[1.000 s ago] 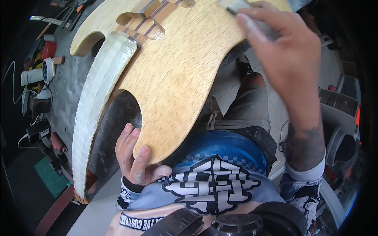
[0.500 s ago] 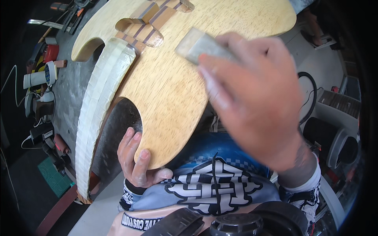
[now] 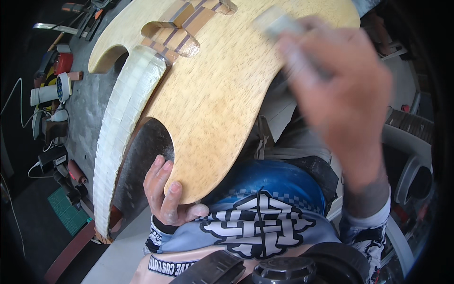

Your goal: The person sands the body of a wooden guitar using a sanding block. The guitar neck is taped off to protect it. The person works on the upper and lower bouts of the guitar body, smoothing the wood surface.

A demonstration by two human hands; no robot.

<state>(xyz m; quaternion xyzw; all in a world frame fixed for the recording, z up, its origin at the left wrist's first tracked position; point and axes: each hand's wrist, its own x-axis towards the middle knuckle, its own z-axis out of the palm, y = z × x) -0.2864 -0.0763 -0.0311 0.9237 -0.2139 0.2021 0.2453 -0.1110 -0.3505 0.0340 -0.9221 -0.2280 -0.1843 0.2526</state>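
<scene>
A pale wooden guitar body point(image 3: 213, 118) with striped cutouts near the top slants across the view, its neck point(image 3: 122, 116) wrapped in whitish tape and pointing toward the lower left. My left hand point(image 3: 165, 194) grips the tip of the body's lower horn, fingers curled along its edge. My right hand point(image 3: 338, 85), blurred by motion, is closed on a pale greyish rectangular block point(image 3: 274, 21) at the upper right of the wood face. Whether the block touches the wood I cannot tell.
A dusty grey workbench point(image 3: 85, 132) runs along the left, holding chargers with cables point(image 3: 49, 156), red items point(image 3: 61, 61) and a green mat point(image 3: 66, 213). My lap point(image 3: 269, 189) lies under the guitar's edge. Grey equipment point(image 3: 406, 175) stands on the right.
My right hand and the block swept down-left across the wood half a second ago and have since moved back up to the right. My left hand keeps its grip on the horn.
</scene>
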